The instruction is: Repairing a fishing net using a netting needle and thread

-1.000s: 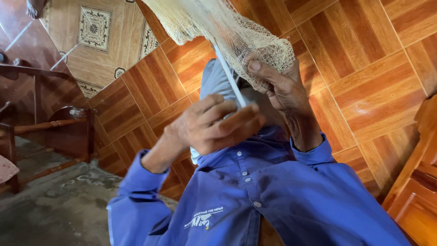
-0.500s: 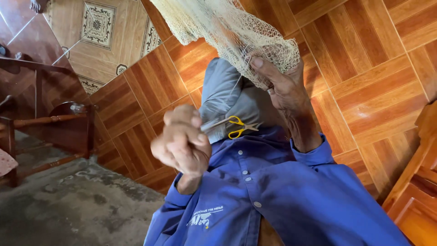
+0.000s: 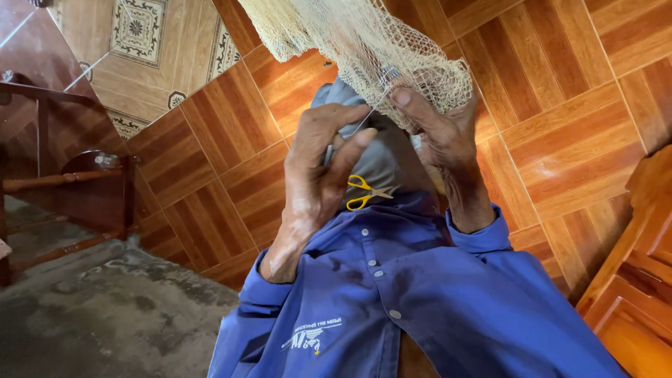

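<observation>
A pale mesh net (image 3: 350, 42) hangs down from the top of the view over my lap. My right hand (image 3: 444, 143) grips the net's lower bunched edge, thumb pressed on the mesh. To its left, my left hand (image 3: 318, 171) is raised, its fingertips pinched on a thin pale thread (image 3: 369, 113) that runs up into the net. Small yellow-handled scissors (image 3: 364, 192) lie on my grey trousers (image 3: 392, 164) between the two hands. I wear a blue buttoned shirt (image 3: 420, 301).
Orange-brown patterned tiles (image 3: 560, 105) lie under me. A dark wooden chair frame (image 3: 84, 182) stands at the left by a grey concrete patch (image 3: 91, 308). Wooden furniture (image 3: 637, 280) is at the right edge.
My left hand pulled down and left, away from the net, uncovering the scissors, then rose again to the net's edge. My right hand kept its grip on the net.
</observation>
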